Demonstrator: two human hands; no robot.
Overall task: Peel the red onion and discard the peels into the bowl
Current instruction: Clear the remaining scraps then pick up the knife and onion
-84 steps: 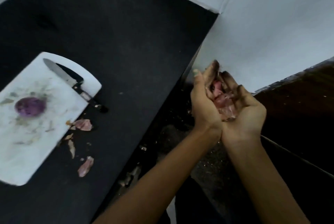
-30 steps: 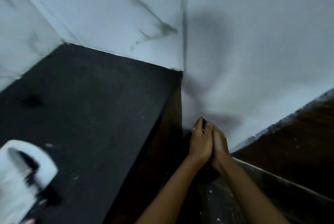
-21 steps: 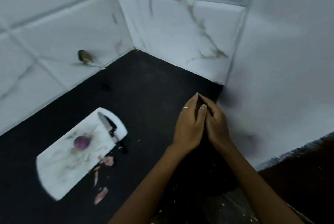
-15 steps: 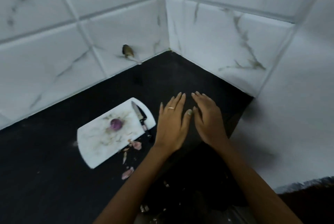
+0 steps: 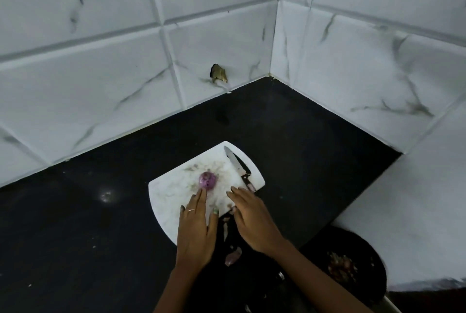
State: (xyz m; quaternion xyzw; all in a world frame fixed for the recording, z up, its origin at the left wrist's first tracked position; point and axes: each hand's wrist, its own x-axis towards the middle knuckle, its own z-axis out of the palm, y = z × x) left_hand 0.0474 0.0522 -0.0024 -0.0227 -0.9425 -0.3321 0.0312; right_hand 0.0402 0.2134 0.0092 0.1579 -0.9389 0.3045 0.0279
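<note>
A peeled purple-red onion (image 5: 207,180) sits on the white cutting board (image 5: 174,191). My left hand (image 5: 198,227) lies flat over the board's near edge, fingers apart, its fingertips just short of the onion. My right hand (image 5: 253,218) hovers open beside it at the board's right corner, close to the knife handle. A dark bowl (image 5: 363,244) stands low at the right, below the counter edge, with pinkish peels (image 5: 341,266) inside. A loose peel (image 5: 233,258) lies on the black counter between my forearms.
A knife (image 5: 239,169) rests on the board's right side, blade pointing away. The black counter (image 5: 75,224) runs into a corner of white marbled tiles (image 5: 100,73). A chipped hole (image 5: 218,73) shows in the wall tile.
My hands held peels pressed together over to the right, then came apart empty and moved left onto the cutting board. The view swung from the bowl side back to the board.
</note>
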